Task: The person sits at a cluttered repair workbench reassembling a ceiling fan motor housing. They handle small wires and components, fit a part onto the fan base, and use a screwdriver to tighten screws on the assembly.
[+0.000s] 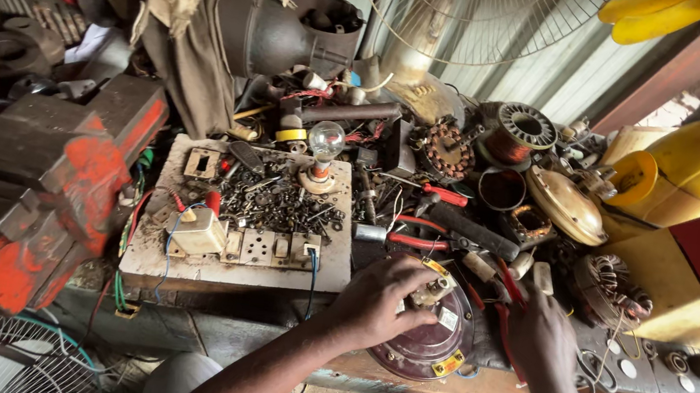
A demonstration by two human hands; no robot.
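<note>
- Pressing my left hand (381, 304) down, fingers spread and clamped over the round motor housing (430, 338), I steady it on the counter (469, 385).
- My right hand (541, 332) curls around the red-handled pliers (508, 312), fingers shut on the handles.

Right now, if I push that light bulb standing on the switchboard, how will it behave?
The light bulb is clear glass, so probably fragile. It stands upright in a small round holder on the switchboard, so it looks top-heavy and may tip unless the holder is fixed. Likely light.
</note>
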